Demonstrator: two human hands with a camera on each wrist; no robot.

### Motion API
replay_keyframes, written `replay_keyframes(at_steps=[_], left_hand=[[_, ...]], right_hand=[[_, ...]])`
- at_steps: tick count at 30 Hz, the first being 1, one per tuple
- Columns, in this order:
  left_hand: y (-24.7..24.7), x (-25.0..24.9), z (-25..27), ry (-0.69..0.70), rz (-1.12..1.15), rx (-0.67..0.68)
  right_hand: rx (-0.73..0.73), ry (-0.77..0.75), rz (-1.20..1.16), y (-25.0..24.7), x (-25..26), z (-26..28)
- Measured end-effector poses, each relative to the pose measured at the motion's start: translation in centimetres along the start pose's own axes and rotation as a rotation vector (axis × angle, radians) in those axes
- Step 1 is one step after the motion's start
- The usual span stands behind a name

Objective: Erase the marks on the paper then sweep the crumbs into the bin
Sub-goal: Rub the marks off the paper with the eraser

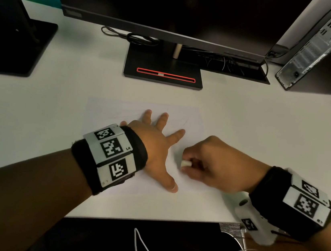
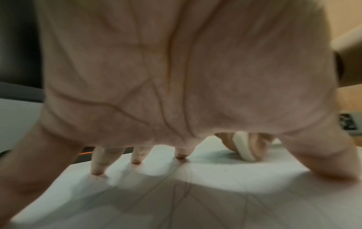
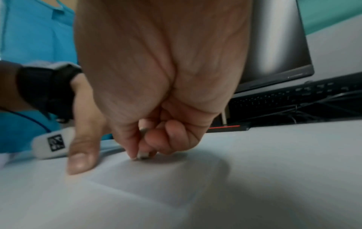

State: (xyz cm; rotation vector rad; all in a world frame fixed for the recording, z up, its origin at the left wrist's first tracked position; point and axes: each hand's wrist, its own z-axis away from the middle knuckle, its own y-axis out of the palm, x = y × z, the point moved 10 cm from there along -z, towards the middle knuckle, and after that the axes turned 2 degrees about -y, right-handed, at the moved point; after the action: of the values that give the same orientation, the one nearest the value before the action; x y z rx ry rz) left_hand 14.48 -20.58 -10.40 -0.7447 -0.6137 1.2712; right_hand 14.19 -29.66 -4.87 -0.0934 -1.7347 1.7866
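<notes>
Paper sheet, white and thin (image 1: 107, 109), lies mid-frame, pinned by the splayed left hand (image 1: 153, 145); right hand (image 1: 214, 165) pinches a small white eraser (image 1: 186, 163). Rub lightly, probably toward faint lines above.

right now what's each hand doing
Left hand: open, fingers spread, pressing flat on the white paper sheet.
Right hand: closed, pinching the small white eraser on the sheet.

The head view looked down and forward over the desk (image 1: 236, 105). Each wrist view looked along its palm, close above the paper (image 2: 195, 201), which all views shared.
</notes>
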Motion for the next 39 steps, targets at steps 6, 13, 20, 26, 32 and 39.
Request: replay_keyframes(at_steps=[6, 13, 20, 26, 32, 39], left_hand=[[0.0, -0.1, 0.1, 0.008, 0.007, 0.006], [-0.1, -0.2, 0.1, 0.014, 0.008, 0.0], [-0.1, -0.3, 0.2, 0.02, 0.016, 0.003], [-0.1, -0.3, 0.2, 0.024, 0.016, -0.002], [-0.1, -0.3, 0.2, 0.031, 0.017, -0.013], [-0.2, -0.3, 0.3, 0.031, 0.018, -0.014]], right_hand=[[-0.074, 0.074, 0.055, -1.1, -1.3, 0.0], [-0.053, 0.079, 0.055, -1.0, -1.6, 0.6], [-0.027, 0.067, 0.042, -0.9, -1.4, 1.2], [0.022, 0.019, -0.005, 0.4, -0.4, 1.6], [-0.007, 0.027, 0.011, 0.3, -0.4, 1.8], [-0.054, 0.068, 0.053, -0.6, -1.1, 1.6]])
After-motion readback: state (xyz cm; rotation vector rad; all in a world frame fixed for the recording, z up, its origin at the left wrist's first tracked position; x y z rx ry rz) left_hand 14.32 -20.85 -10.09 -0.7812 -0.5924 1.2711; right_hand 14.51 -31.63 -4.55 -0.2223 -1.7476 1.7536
